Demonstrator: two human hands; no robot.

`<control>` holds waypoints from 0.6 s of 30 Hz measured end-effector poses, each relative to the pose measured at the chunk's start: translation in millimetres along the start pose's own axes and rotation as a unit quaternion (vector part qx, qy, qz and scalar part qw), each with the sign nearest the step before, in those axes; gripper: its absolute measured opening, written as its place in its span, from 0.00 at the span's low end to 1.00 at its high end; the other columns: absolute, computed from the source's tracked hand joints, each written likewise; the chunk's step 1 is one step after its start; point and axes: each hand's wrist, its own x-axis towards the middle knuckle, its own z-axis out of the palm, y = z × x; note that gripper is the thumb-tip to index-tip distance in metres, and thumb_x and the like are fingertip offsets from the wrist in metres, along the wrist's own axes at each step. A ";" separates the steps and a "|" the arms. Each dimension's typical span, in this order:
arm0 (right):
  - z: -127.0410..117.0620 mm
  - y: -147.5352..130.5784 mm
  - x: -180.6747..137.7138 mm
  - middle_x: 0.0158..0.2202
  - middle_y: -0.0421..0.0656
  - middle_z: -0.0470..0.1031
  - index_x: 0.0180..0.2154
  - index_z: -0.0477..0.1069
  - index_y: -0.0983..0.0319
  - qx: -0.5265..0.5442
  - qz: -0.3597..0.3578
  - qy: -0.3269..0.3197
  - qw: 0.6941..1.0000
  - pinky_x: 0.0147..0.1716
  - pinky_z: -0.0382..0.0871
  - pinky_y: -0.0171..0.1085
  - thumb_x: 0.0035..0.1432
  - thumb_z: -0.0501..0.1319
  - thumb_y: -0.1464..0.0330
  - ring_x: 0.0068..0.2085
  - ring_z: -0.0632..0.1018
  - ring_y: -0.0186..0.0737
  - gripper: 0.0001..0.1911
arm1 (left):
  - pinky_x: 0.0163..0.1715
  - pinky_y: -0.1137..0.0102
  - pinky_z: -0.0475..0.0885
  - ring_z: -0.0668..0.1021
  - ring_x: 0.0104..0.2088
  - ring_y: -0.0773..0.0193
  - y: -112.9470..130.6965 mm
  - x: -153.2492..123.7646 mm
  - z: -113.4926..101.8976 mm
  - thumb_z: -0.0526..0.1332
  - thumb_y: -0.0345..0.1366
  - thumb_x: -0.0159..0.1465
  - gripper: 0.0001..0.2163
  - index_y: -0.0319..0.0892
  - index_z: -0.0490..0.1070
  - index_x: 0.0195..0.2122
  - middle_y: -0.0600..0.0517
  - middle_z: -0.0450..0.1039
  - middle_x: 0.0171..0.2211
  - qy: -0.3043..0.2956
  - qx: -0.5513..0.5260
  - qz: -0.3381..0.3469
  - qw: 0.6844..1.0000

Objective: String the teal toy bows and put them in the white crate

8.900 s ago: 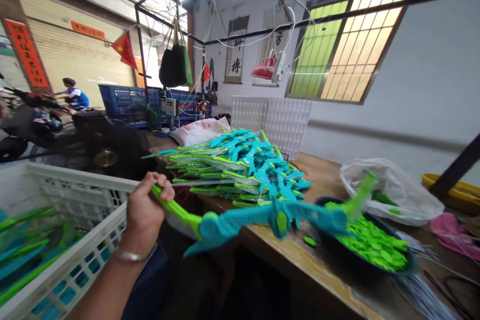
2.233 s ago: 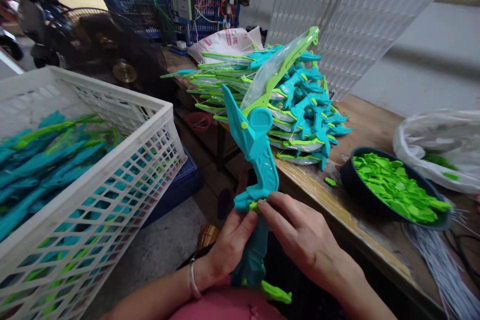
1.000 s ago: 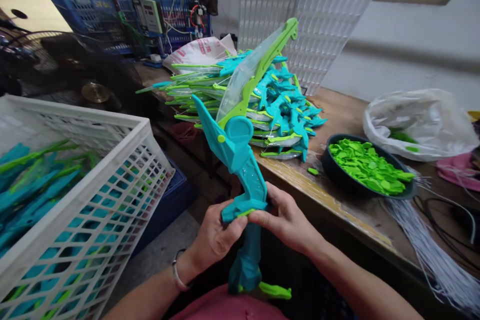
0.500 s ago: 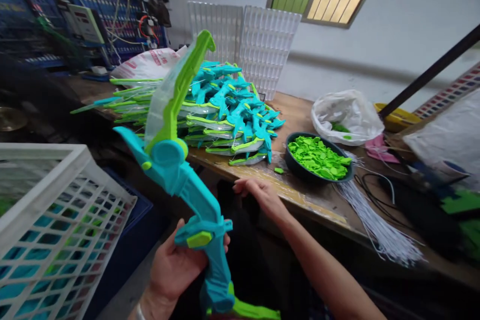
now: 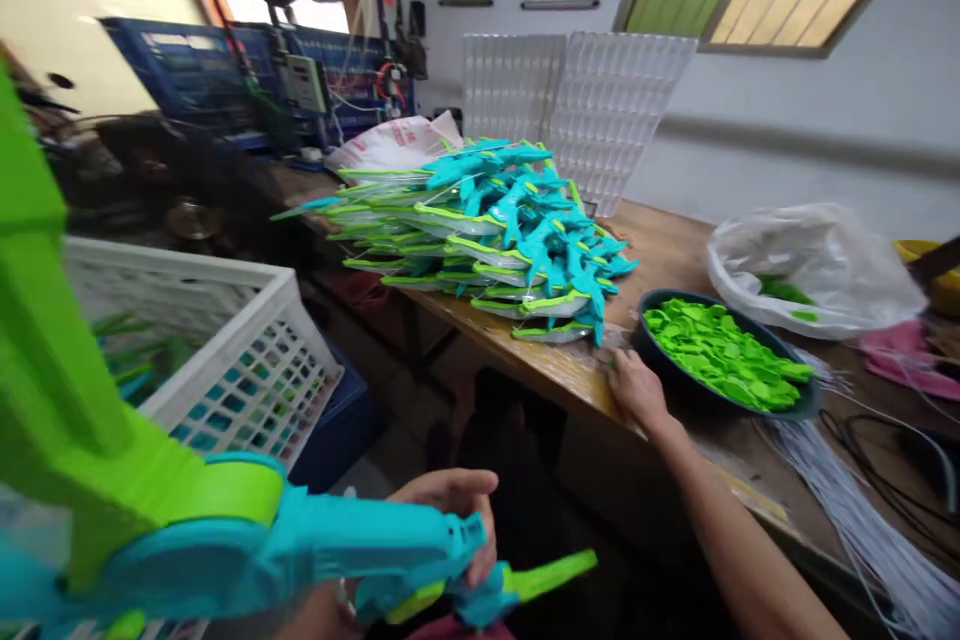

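My left hand [image 5: 450, 510] is wrapped round the grip of a turquoise and green toy bow [image 5: 360, 535]. Held low at the lower left, the bow is tilted sideways, and its large green limb rises close to the camera. My right hand [image 5: 637, 390] rests at the table's front edge, beside a dark bowl [image 5: 810, 402] heaped with small green plastic pieces [image 5: 727, 355]. Its fingers are drawn together against the tabletop; whatever is under the fingertips is hidden.
A stack of toy bows [image 5: 510, 230] lies on the wooden table [image 5: 660, 240]. Right of it are a white plastic bag [image 5: 840, 270] and a bundle of white cords [image 5: 862, 510]. A white crate [image 5: 277, 320] holding more bow parts stands at left. Clear ribbed panels [image 5: 622, 100] lean against the wall.
My left hand has swung the bow down and leftward, tipping it onto its side. The right hand has reached onto the table, where a loose green piece lay. The view has turned left.
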 end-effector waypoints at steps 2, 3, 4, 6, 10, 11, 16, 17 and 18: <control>-8.3 -9.1 -7.0 0.44 0.51 0.79 0.46 0.75 0.65 0.029 -0.039 0.014 0.999 0.37 0.71 0.38 0.63 0.56 0.71 0.39 0.80 0.43 0.12 | 0.35 0.67 0.69 0.77 0.31 0.65 5.0 3.3 0.7 0.68 0.45 0.64 0.26 0.48 0.73 0.62 0.50 0.72 0.32 -0.001 0.009 0.062 0.998; -13.2 -15.1 -11.8 0.44 0.51 0.80 0.45 0.75 0.64 0.049 -0.062 0.022 0.997 0.39 0.72 0.39 0.63 0.56 0.68 0.40 0.81 0.44 0.12 | 0.36 0.67 0.69 0.75 0.31 0.66 10.2 5.7 1.9 0.71 0.49 0.59 0.31 0.46 0.73 0.63 0.51 0.71 0.33 0.000 0.003 0.093 0.996; -18.6 -21.9 -17.4 0.43 0.50 0.81 0.43 0.75 0.62 0.074 -0.084 0.034 0.993 0.40 0.73 0.39 0.63 0.56 0.65 0.41 0.82 0.46 0.13 | 0.37 0.67 0.70 0.74 0.32 0.66 17.0 8.4 3.6 0.75 0.53 0.52 0.39 0.44 0.72 0.64 0.51 0.69 0.34 0.004 -0.008 0.118 0.993; -32.1 -38.4 -30.3 0.40 0.48 0.82 0.44 0.76 0.59 0.131 -0.116 0.081 0.981 0.36 0.75 0.42 0.64 0.54 0.56 0.37 0.83 0.48 0.18 | 0.39 0.67 0.71 0.72 0.34 0.67 34.0 13.7 8.7 0.81 0.52 0.38 0.51 0.39 0.71 0.63 0.52 0.67 0.36 0.040 -0.034 0.150 0.987; -77.8 -80.5 -69.1 0.34 0.44 0.82 0.42 0.77 0.46 0.246 -0.182 0.208 0.929 0.24 0.69 0.48 0.61 0.58 0.43 0.29 0.82 0.53 0.19 | 0.47 0.64 0.73 0.73 0.37 0.66 61.9 19.7 22.4 0.82 0.48 0.42 0.37 0.38 0.78 0.52 0.53 0.69 0.36 0.164 -0.030 0.167 0.972; -93.1 -91.8 -82.2 0.35 0.44 0.82 0.42 0.77 0.44 0.264 -0.202 0.221 0.917 0.27 0.69 0.49 0.62 0.59 0.44 0.32 0.82 0.53 0.17 | 0.48 0.62 0.73 0.75 0.37 0.65 64.1 20.1 26.2 0.82 0.48 0.44 0.32 0.38 0.80 0.47 0.52 0.71 0.36 0.185 -0.015 0.173 0.967; -155.8 -140.5 -143.9 0.45 0.42 0.79 0.44 0.78 0.47 0.371 -0.220 0.198 0.881 0.42 0.74 0.46 0.65 0.64 0.57 0.42 0.80 0.47 0.08 | 0.49 0.51 0.76 0.82 0.42 0.53 48.6 21.2 44.9 0.79 0.41 0.53 0.20 0.41 0.79 0.44 0.47 0.81 0.41 0.295 0.078 0.181 0.935; -161.3 -147.3 -151.4 0.45 0.42 0.78 0.44 0.79 0.48 0.400 -0.223 0.179 0.871 0.40 0.74 0.44 0.65 0.65 0.60 0.42 0.80 0.45 0.06 | 0.49 0.50 0.76 0.83 0.43 0.51 43.5 22.2 48.3 0.78 0.41 0.55 0.19 0.40 0.79 0.45 0.45 0.82 0.42 0.317 0.091 0.176 0.928; -164.3 -153.0 -156.8 0.45 0.42 0.77 0.44 0.79 0.49 0.431 -0.232 0.156 0.858 0.38 0.75 0.41 0.65 0.66 0.62 0.41 0.80 0.43 0.06 | 0.50 0.49 0.76 0.83 0.44 0.50 38.6 23.5 51.6 0.76 0.41 0.57 0.18 0.40 0.79 0.45 0.44 0.83 0.43 0.334 0.104 0.171 0.921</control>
